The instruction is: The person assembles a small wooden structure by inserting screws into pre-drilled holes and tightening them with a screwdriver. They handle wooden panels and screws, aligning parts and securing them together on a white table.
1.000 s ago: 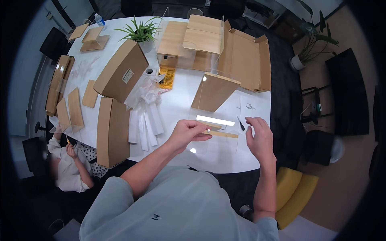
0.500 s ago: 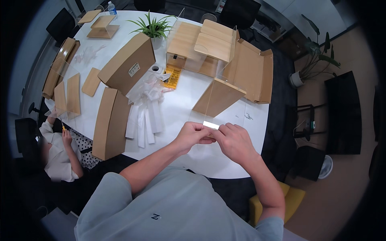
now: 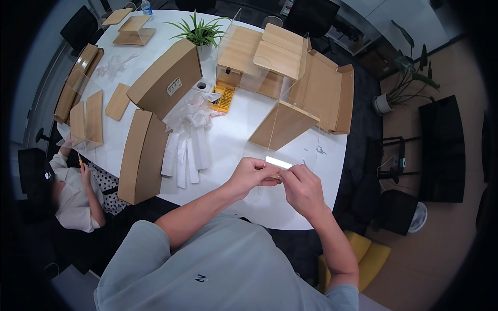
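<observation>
A clear panel (image 3: 272,136) stands upright in front of me, joined to a light wooden board (image 3: 282,124). My left hand (image 3: 252,175) is closed at the near end of this panel, thumb and fingers gripping its edge. Right beside it, my right hand (image 3: 303,191) pinches at the same spot, its fingertips close to the left thumb. What the right fingers hold is too small to make out; a thin grey tip shows above them. A bright, shiny strip (image 3: 279,163) lies just beyond the fingertips.
A wood-and-clear-panel shelf (image 3: 259,54), an open cardboard box (image 3: 324,88) and a potted plant (image 3: 199,33) stand farther back. Plastic wrapping (image 3: 192,116), a yellow packet (image 3: 224,97) and cardboard boxes (image 3: 145,155) lie left. Small metal parts (image 3: 320,151) lie right. Another person (image 3: 78,197) sits at left.
My right hand has turned and drawn slightly back to the right, its fingers now in a pinch with a thin tip showing. My left hand keeps its grip.
</observation>
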`<act>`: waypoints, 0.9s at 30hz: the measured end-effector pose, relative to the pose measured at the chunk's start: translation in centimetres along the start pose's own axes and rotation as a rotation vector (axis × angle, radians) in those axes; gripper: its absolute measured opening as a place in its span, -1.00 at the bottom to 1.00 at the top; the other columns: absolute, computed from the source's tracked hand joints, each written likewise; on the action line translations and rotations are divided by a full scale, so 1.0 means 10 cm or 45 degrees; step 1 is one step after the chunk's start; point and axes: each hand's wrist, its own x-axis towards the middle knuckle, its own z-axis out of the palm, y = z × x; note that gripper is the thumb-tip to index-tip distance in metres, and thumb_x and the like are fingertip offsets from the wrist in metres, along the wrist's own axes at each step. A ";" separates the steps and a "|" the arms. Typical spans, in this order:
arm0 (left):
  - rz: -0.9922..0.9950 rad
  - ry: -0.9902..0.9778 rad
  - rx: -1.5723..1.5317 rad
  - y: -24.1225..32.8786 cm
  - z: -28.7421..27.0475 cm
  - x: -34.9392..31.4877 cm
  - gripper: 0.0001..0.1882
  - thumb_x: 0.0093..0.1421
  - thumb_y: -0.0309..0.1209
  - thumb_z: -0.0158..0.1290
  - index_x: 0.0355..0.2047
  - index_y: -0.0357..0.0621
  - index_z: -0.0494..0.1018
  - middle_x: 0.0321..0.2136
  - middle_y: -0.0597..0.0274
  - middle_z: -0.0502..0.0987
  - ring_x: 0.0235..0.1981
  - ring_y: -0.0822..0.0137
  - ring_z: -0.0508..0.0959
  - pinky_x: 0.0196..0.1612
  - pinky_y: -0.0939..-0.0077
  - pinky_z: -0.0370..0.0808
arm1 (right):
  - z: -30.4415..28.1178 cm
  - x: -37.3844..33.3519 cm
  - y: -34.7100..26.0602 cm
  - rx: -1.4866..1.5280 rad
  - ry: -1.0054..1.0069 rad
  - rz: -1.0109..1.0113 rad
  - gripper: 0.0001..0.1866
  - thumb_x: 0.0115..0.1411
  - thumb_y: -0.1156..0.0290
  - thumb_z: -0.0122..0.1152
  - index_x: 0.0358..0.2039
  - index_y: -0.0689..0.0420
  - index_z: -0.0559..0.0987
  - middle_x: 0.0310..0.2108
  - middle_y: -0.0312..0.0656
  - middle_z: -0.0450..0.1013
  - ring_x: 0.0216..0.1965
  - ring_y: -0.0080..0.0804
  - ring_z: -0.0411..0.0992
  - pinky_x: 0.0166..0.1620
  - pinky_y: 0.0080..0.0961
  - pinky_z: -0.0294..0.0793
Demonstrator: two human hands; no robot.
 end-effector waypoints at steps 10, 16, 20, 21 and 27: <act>0.001 0.053 0.071 -0.02 0.03 0.01 -0.76 0.36 -0.47 0.11 -0.13 -0.48 0.59 -0.15 -0.05 0.65 -0.16 0.16 0.71 -0.03 0.36 0.73 | -0.02 -0.03 -0.02 0.007 0.012 -0.026 -0.89 0.04 0.51 0.37 -0.40 0.16 0.60 -0.46 -0.23 0.42 -0.42 -0.27 0.46 -0.37 -0.34 0.49; -0.043 0.075 0.099 0.07 0.08 -0.02 -0.77 0.35 -0.49 0.10 -0.15 -0.49 0.59 -0.11 -0.13 0.63 -0.15 0.06 0.72 -0.05 0.41 0.73 | -0.17 -0.46 1.18 0.313 0.359 0.934 -0.86 0.24 0.44 0.28 -0.23 0.20 0.59 -0.27 -0.10 0.55 -0.31 -0.18 0.55 -0.26 -0.35 0.55; -0.125 0.106 0.127 0.10 0.10 0.00 -0.76 0.36 -0.47 0.12 -0.13 -0.49 0.58 -0.08 -0.12 0.62 -0.15 0.08 0.72 -0.06 0.42 0.72 | 0.59 -1.29 1.97 -0.076 -0.179 1.352 -0.75 0.28 0.29 0.25 -0.13 0.18 0.61 -0.18 -0.02 0.57 -0.18 -0.09 0.57 -0.11 -0.19 0.58; -0.142 0.110 0.129 0.10 0.11 0.00 -0.76 0.37 -0.47 0.11 -0.13 -0.49 0.58 -0.08 -0.13 0.62 -0.16 0.08 0.72 -0.05 0.42 0.72 | 0.81 -1.47 2.09 -0.115 -0.326 1.383 -0.71 0.27 0.24 0.26 -0.09 0.14 0.61 -0.14 -0.01 0.56 -0.09 -0.05 0.55 -0.01 -0.11 0.57; -0.178 0.210 0.117 0.15 0.13 -0.03 -0.79 0.36 -0.52 0.08 -0.16 -0.51 0.57 -0.09 -0.18 0.62 -0.17 -0.02 0.72 -0.08 0.40 0.75 | 1.61 -1.77 2.30 -0.194 -0.599 1.558 -0.60 0.26 0.26 0.26 0.07 0.09 0.51 0.07 -0.05 0.43 0.12 -0.04 0.42 0.05 -0.09 0.56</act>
